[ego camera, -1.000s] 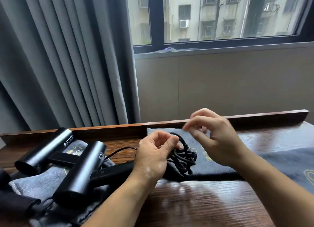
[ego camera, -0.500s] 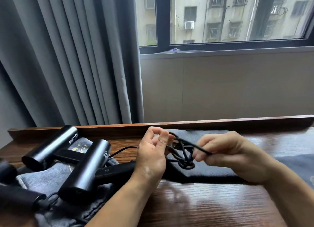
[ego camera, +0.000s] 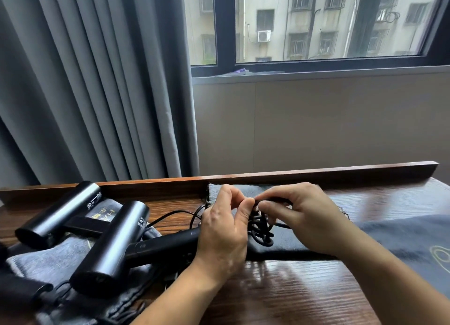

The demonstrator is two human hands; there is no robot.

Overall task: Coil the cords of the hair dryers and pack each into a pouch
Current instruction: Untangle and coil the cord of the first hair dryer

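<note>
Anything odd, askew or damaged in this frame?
Nothing damaged or spilled. The cord pinched between the left hand and right hand looks knotted and tangled rather than evenly coiled.

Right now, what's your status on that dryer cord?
Pinching cord coil: left hand, right hand. Coil bunched over dark pouch; dryer not yet packed. Off left, second dryer, clear.

Bench (ego camera: pixel 292 298): glossy dark wood, raised rail (ego camera: pixel 316 172) along the far edge.
Left: grey pouches (ego camera: pixel 48 259), two black hair dryers (ego camera: pixel 109 246) atop.
Middle: dark pouch (ego camera: pixel 289 246) reaching the rail; black cord (ego camera: pixel 175 212) looping beside it.
Right: second dark pouch (ego camera: pixel 414 237).
</note>
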